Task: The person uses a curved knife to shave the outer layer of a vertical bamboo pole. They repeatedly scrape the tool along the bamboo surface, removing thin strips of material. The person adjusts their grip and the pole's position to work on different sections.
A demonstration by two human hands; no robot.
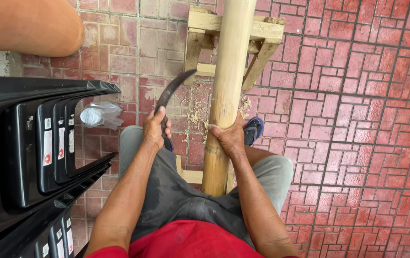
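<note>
Under the person lies a floor of red paving bricks (pixel 357 119), which fills most of the view. At the left stands a stack of black plastic chairs (pixel 28 148), with small stickers on the backs. A long bamboo pole (pixel 226 91) runs from between the person's knees up to the top of the picture, and its far part rests in a small wooden stand (pixel 267 33) made of pale bars. The person sits with grey shorts (pixel 176 191) and a red shirt (pixel 186 241). The right hand (pixel 228 136) is closed around the pole from the right side, a little above the knees. The left hand (pixel 154 126) is closed around the handle of a curved dark knife (pixel 171 91); its blade points up and to the right, near the pole but not touching it. A blue sandal (pixel 253 130) shows just beside the pole at the right. A crumpled clear plastic bag (pixel 101 114) lies on the bricks near the chairs. Pale shavings (pixel 197 107) lie on the floor beside the pole.
</note>
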